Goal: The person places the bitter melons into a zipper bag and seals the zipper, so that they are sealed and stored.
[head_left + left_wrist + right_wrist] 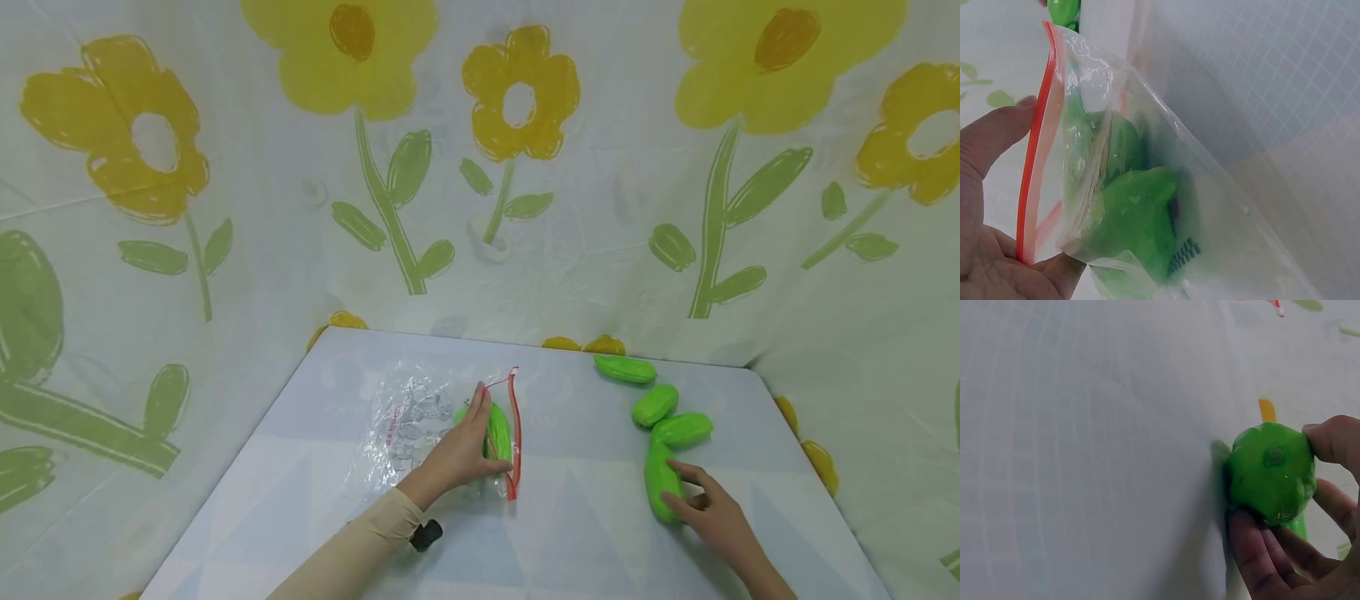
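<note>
My left hand [461, 450] holds the mouth of a clear zip bag [397, 429] with a red zip strip [516, 442]. In the left wrist view, the thumb lies at the red strip and the fingers curl at the bag's lower edge. Green, ridged vegetables that look like toy bitter melons [1135, 219] show inside the bag. Over on the right, my right hand [708, 512] grips another green bitter melon [660, 479] between thumb and fingers. Its rounded end [1272, 465] faces the right wrist camera, and it appears low at the table surface.
Beyond the held one lie several more green bitter melons [681, 429], reaching a single one [625, 369] near the table's back edge. A small black object [426, 535] shows beside the left sleeve. Flower-printed cloth [585, 250] surrounds the white table [577, 533].
</note>
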### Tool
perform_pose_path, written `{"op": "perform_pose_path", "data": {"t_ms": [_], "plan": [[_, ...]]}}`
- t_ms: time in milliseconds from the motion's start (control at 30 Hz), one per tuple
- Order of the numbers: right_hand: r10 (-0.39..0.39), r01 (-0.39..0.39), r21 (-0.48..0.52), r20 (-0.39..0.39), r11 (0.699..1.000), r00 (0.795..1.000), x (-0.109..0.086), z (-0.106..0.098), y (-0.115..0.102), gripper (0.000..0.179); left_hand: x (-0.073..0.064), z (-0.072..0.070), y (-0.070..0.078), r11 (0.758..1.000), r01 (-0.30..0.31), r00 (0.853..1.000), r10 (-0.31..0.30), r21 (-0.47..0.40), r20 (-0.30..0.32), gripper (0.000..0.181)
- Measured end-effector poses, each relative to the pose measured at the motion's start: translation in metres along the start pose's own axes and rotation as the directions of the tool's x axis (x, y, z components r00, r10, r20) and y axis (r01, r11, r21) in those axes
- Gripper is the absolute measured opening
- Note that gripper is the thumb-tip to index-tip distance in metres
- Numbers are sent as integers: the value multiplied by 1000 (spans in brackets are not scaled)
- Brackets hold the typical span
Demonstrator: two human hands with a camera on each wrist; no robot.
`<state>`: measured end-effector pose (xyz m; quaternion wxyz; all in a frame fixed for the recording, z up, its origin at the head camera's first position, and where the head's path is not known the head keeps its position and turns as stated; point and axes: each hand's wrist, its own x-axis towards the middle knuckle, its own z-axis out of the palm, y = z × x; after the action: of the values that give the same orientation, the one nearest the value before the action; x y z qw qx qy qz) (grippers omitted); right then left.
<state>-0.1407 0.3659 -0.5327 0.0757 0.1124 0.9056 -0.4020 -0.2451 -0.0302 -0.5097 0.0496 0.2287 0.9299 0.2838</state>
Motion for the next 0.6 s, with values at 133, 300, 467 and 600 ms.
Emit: {"op": "perform_pose_path", "data": {"t_ms": [133,300,467,600], "plan": [[-37,37,8,-7,999,999,3,7,-6,74,0,-1,1,1000,7,1000,-7,-3,3,125],[-84,84,20,-15,996,996,9,16,-15,72,-1,-2,3,1000,17,1000,-17,-7,8,125],[-114,114,24,-22,993,993,17,25,-22,70,0,-2,5,1000,18,1000,-18,-12,8,124],[-132,133,48,-21,990,991,22,31,-28,69,0,-1,4,1000,24,1000,-24,-19,8,124]]}}
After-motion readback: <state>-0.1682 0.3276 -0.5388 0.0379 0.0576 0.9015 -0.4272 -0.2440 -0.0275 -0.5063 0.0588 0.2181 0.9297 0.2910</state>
